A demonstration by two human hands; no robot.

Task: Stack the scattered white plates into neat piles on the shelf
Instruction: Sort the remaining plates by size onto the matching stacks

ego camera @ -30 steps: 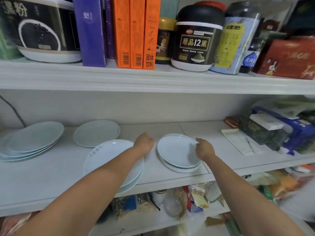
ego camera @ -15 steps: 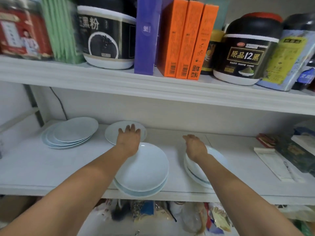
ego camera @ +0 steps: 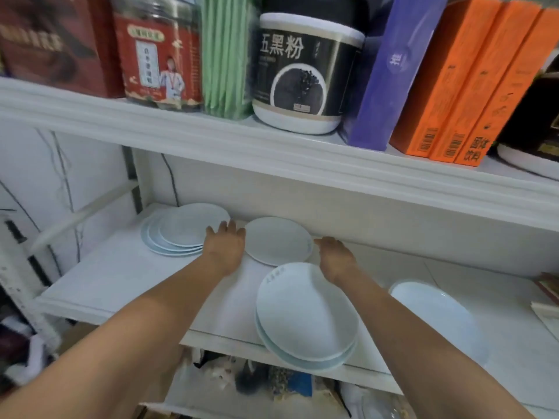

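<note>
A single white plate [ego camera: 276, 240] lies flat at the back of the white shelf [ego camera: 121, 276]. My left hand [ego camera: 225, 241] rests at its left rim with fingers spread. At its right rim is my right hand [ego camera: 334, 255], fingers extended; neither hand visibly grips it. A fanned pile of several plates [ego camera: 178, 229] sits to the back left. In front, a small stack of plates [ego camera: 305, 313] overhangs the shelf's front edge. My right forearm partly covers another pile of plates [ego camera: 438, 316] at the right.
The upper shelf [ego camera: 272, 152] hangs low over the plates and carries jars, a purple box and orange boxes. A paper and a box edge [ego camera: 547, 300] lie at the far right. Bags and clutter fill the lower shelf [ego camera: 257, 382].
Both hands left the two front stacks and reached back and left to either side of the single plate. The view swung left.
</note>
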